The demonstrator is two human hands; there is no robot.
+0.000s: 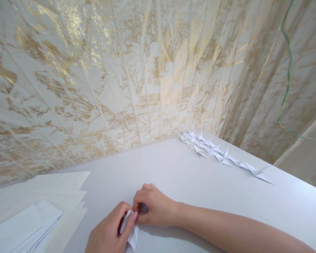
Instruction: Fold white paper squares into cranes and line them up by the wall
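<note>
Near the bottom middle of the head view, a small piece of folded white paper is held just above the white table. My left hand is closed around it, thumb on the near face and fingers behind. My right hand pinches the paper's upper tip between thumb and forefinger, right against the left fingertips. Part of the paper is hidden behind the left thumb and fingers. Several folded white paper cranes stand in rows at the back right of the table.
Stacked sheets of white paper lie at the left, with smaller folded pieces on top. A gold-patterned wall covering rises behind the white table. A green and yellow wire hangs at the right.
</note>
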